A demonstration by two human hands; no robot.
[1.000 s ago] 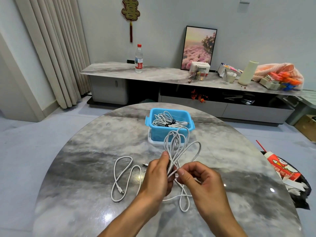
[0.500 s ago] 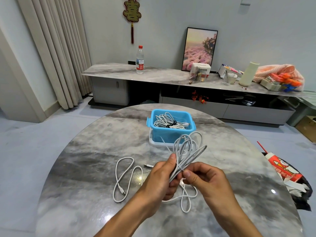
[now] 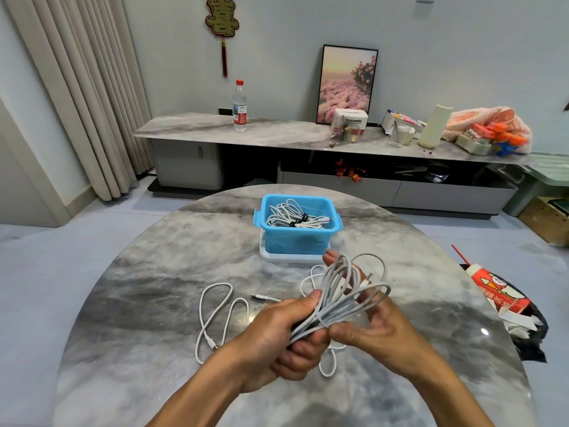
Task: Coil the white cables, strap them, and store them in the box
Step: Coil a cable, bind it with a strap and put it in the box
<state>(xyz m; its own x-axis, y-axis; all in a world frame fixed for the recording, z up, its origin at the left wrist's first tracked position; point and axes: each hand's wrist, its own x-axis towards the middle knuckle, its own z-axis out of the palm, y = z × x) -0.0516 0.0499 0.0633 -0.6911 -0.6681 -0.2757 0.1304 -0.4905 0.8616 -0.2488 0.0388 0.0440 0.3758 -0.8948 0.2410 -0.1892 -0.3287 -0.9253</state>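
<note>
Over the last second the coiled white cable (image 3: 345,294) has been tilted flat and swung right above the table (image 3: 154,288); strapping seems next. It is gripped by the left hand (image 3: 277,337) and pinched by the right hand (image 3: 369,328), near the blue box (image 3: 297,241). No strap can be made out.

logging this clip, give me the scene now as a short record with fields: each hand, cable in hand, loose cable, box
left hand: left hand grips the gathered end of the coiled white cable
right hand: right hand pinches the same bundle beside the left, fingers reaching behind the loops
cable in hand: several loops, held above the table; no strap visible on it
loose cable: loose white cable lies uncoiled on the table, left of the hands
box: blue box, open, holds coiled white cables with dark straps
</note>
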